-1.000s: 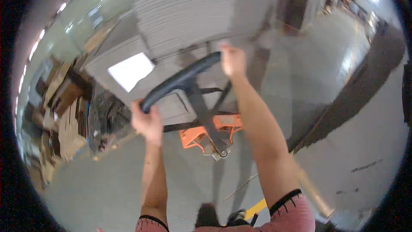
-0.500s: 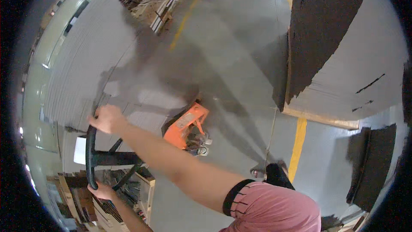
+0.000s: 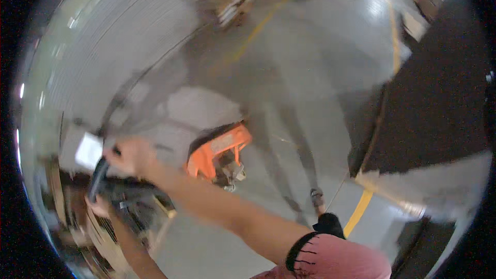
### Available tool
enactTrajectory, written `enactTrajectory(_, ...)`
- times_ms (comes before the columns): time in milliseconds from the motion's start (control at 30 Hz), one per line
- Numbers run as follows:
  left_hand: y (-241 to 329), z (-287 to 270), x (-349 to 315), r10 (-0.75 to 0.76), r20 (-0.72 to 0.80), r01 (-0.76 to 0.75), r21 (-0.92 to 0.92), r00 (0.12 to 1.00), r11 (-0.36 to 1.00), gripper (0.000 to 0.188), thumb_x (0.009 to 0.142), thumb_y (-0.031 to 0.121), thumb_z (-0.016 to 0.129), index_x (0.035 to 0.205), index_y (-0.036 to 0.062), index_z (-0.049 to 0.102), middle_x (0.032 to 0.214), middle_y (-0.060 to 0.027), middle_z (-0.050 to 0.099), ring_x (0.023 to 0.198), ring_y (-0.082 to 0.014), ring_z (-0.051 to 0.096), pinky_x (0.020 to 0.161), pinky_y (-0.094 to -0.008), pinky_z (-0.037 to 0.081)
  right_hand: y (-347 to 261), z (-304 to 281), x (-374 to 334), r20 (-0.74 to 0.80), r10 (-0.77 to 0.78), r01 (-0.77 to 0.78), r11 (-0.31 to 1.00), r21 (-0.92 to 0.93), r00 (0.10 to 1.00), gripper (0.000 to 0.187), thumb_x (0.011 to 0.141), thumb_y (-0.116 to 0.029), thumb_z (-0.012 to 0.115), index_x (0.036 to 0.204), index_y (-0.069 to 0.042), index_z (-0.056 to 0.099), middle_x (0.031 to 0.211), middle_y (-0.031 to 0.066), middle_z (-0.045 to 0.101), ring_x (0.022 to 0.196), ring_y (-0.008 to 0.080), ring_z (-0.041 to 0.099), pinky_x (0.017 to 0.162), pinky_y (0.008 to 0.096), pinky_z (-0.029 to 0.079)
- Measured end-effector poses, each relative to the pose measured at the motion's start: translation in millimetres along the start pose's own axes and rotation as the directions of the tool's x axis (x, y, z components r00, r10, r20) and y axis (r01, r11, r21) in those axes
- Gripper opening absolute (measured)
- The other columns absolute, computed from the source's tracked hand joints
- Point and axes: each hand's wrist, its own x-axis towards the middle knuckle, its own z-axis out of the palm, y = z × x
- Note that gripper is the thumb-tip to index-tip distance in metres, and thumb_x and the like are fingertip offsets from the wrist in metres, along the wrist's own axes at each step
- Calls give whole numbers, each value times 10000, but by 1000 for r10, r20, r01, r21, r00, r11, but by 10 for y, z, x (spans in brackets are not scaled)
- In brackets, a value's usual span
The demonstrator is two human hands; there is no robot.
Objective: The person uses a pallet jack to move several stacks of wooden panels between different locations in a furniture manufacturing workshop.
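At the left, my right hand [image 3: 133,157] is wrapped around the upper end of a black looped handle [image 3: 96,180]. Lower on the same loop, my left hand [image 3: 99,207] is closed too, its fingers blurred by motion. The handle appears to belong to an orange pallet jack [image 3: 219,147], whose body sits on the grey floor beyond my right forearm. Small wheels show under the orange body. My forearm hides part of the link between handle and body. Beside the jack, at the far left, rises a tall stack of pale flat sheets [image 3: 139,26].
On the right stands another big stack [image 3: 434,108], its near face dark, on a wooden pallet [image 3: 392,196]. Yellow floor lines [image 3: 359,212] run past it. Wooden pieces [image 3: 237,0] lie at the back. My sandalled foot [image 3: 316,196] is on the floor.
The view has swung, so the right stack and back pieces sit further right. The handle appears lower and more tilted, with both hands still on it. One foot has come forward.
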Motion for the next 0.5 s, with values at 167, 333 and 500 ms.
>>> enactTrajectory(167, 223, 202, -137, -25, 12, 27, -305, 1000, 952, 470, 781, 70, 701, 1238, 8, 615, 1115, -136, 692, 991, -244, 659, 916, -342, 499, 251, 208, 98, -150, -188, 154, 965, -213, 971, 527, 930, -498, 599, 751, -6, 663, 626, 200, 609, 546, 360, 598, 518, 438, 460)
enactTrajectory(333, 701, 747, 36, -89, 230, 177, -396, 969, 901, 504, 695, 170, 743, 1185, 95, 653, 978, -164, 722, 919, -296, 706, 841, -406, 537, 455, 407, 33, -262, -193, 158, 976, -149, 946, 321, 987, -243, 619, 816, 27, 653, 694, -4, 588, 692, 88, 475, 609, 309, 437)
enactTrajectory(500, 1117, 1160, 242, 178, 462, 36, -418, 869, 908, 525, 684, 341, 765, 1126, 83, 648, 974, -184, 706, 974, -371, 672, 865, -469, 531, 593, 436, 167, -450, -145, -42, 924, -379, 881, 436, 1035, -335, 481, 1141, 42, 674, 937, 69, 651, 879, 171, 574, 791, 331, 479)
